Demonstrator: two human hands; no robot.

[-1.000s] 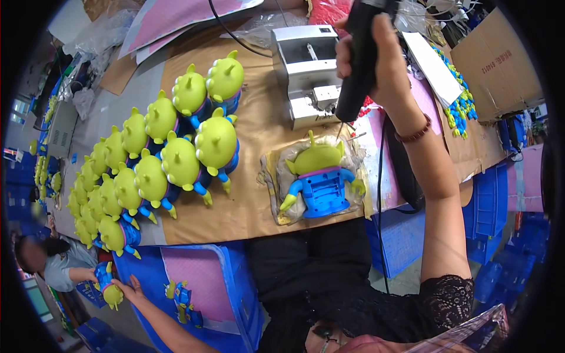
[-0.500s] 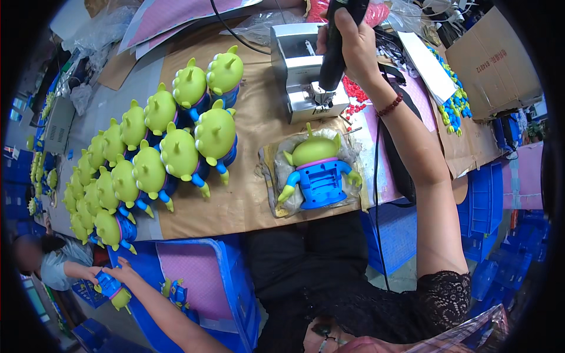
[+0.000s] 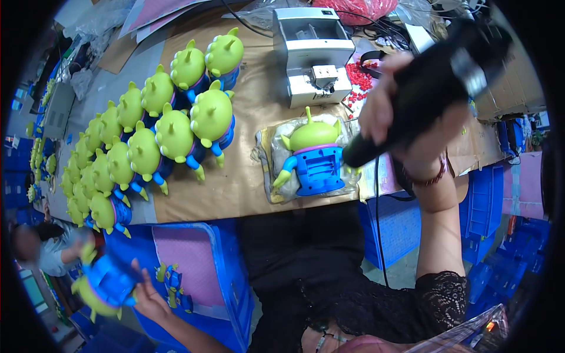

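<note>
Right hand (image 3: 406,126) at 2 o'clock, fingers clamped round a black tool (image 3: 424,94), nose aimed down at the toy (image 3: 312,156) lying face-down at centre on a clear bag (image 3: 268,170) on the brown tabletop (image 3: 235,188). Left hand (image 3: 150,297) at 7 o'clock, low beside a blue crate (image 3: 235,276), fingers closed on a second toy's (image 3: 106,285) blue body.

Probably light, hollow, hard plastic: stiff, smooth and a bit slippery. Thin antenna and ears likely the weak points. Best taken by the blue torso, not the head spikes. Tool looks heavier, corded, best gripped mid-barrel as now.

Rows of finished green figures (image 3: 147,141) from 9 to 11 o'clock. Grey metal box machine (image 3: 315,53) at 12 o'clock, small red parts (image 3: 359,76) scattered beside it, red bag (image 3: 353,9) behind. Pink sheets (image 3: 170,15) at 11 o'clock, a pink sheet (image 3: 188,265) lining the crate. Brown cartons (image 3: 518,82) at 2 o'clock, blue crates (image 3: 488,194) at 3 o'clock. Another person (image 3: 41,253) at 8 o'clock.
</note>
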